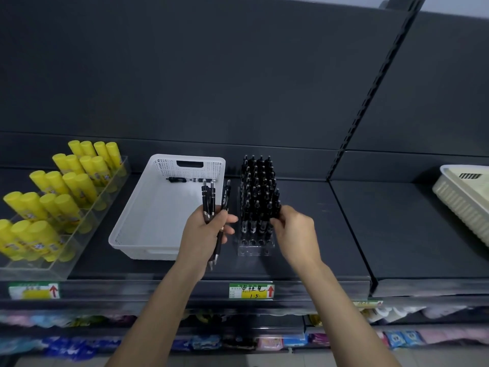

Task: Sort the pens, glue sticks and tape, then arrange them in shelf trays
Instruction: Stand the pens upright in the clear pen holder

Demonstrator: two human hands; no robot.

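On the dark shelf [344,223], my left fingers [228,218] grip black click pens [207,197] beside the white perforated plastic basket [158,221]; my right fingers [278,221] pinch a racked black pen [276,206].

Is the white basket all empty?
Not quite. A black pen lies flat at the far end of the white basket; the rest of its floor shows bare.

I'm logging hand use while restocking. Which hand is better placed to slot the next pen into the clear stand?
Probably the right hand: its fingers pinch a pen in the clear stand, right at the slots. The left hand is full, gripping a bundle of black pens.
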